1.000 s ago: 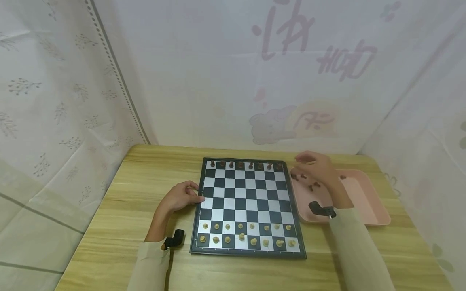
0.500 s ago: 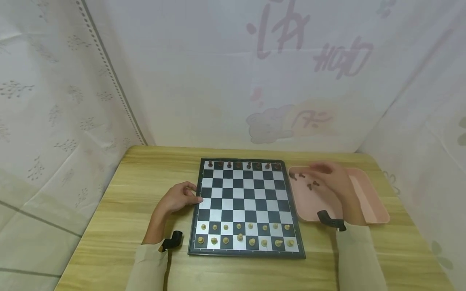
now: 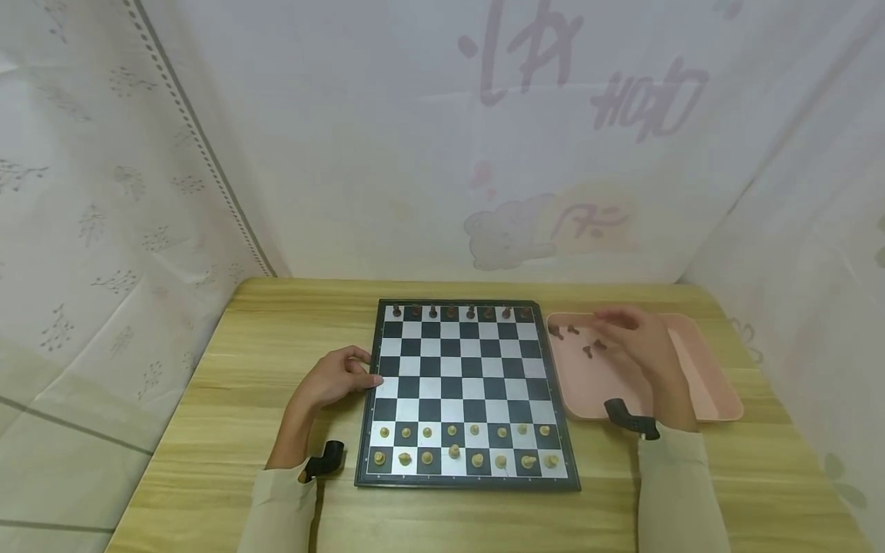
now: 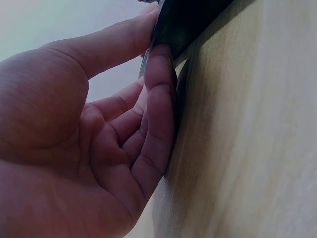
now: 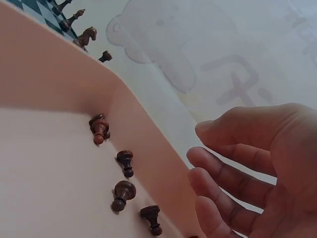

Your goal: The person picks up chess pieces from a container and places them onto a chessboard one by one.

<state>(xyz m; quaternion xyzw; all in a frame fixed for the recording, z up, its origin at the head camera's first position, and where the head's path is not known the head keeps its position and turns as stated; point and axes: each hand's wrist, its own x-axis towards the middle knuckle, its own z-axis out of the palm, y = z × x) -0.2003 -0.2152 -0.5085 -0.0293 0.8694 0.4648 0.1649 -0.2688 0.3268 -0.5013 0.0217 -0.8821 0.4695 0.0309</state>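
Observation:
On the table lies a black-and-white chessboard, with a row of dark brown chess pieces along its far edge and two rows of cream pieces near its front. My left hand grips the board's left edge, thumb on top and fingers against the side, as the left wrist view also shows. Above the pink tray hovers my right hand, its fingers loosely bent with nothing between them. Several dark brown pawns lie in the tray, to the left of that hand; the right wrist view shows them on their sides.
The wooden table reaches around the board and tray, its far edge near a patterned white curtain. The tray stands just right of the board, and its raised wall lies beside my right fingers.
My right hand has moved right and slightly back from the tray's far left corner to over its middle. My left hand keeps its place on the board's edge. The head view has shifted slightly.

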